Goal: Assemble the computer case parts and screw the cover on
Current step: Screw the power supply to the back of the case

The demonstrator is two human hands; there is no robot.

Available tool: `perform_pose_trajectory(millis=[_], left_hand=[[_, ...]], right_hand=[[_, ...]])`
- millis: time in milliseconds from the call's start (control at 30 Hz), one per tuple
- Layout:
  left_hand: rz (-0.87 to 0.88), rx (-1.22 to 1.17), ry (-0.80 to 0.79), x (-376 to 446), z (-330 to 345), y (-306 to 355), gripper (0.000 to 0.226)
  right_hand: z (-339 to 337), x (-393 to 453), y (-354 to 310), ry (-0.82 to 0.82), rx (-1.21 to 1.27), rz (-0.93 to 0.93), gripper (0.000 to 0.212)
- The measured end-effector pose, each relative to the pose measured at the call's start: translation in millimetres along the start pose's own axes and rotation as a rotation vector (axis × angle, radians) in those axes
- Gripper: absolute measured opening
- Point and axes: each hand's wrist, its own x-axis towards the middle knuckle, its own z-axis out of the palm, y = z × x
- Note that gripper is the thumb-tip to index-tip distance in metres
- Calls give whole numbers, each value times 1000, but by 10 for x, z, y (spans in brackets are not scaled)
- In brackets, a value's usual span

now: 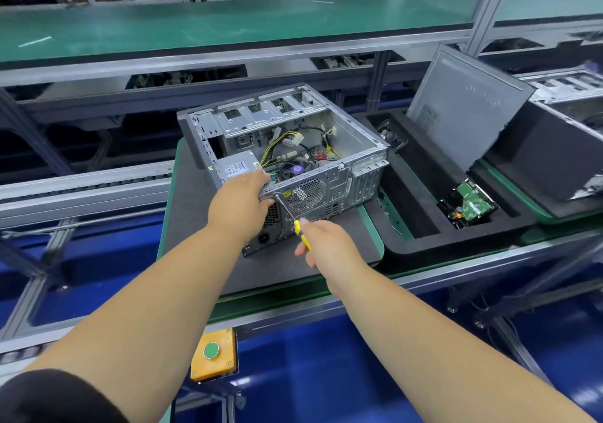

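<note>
An open grey computer case (355, 135) lies on its side on a dark mat (195, 227), with cables, a fan and a power supply (236, 166) showing inside. My left hand (241, 199) grips the case's near top rim beside the power supply. My right hand (321, 240) holds a yellow-handled screwdriver (301, 230), whose tip touches the rear panel just left of the round fan grille (310, 194). The grey side cover (466, 106) leans upright in the tray to the right.
A black foam tray (424, 213) on the right holds a hard drive (470, 204). Another case (561, 151) sits at the far right. A green shelf (228, 24) runs across above. An orange box with a green button (213, 354) hangs on the frame below the bench.
</note>
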Motion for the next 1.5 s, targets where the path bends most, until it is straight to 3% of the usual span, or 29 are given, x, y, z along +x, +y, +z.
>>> perform_pose_trajectory(millis=[233,433,533,633,767,967,1200,1400,1500], left_hand=[[7,-6,6,-18,28,-34,51],[13,1,-2,-11,40,-51,51],[12,-4,4,-12,51,-51,51],[23,-5,4,-12,59,-57,51],[32,-23,21,-17,65,-66,49],[36,-21,29,-15,83,-80,49],[44,-22,32,-16,92,-87,49],[40,-9,27,-12,92,-85,48],[40,-13,31,-17,88,-83,46]], right_hand=[[43,-28,-136,-43,248,148,22],[24,-48,-263,-79,145,262,38],[42,-50,-252,-129,234,323,46],[63,-59,-195,-97,372,323,30],[70,-47,-127,-48,342,300,19],[74,9,-134,-80,249,323,56],[66,4,-124,-35,341,319,21],[71,6,-138,-56,209,293,51],[63,4,-137,-82,285,321,52]])
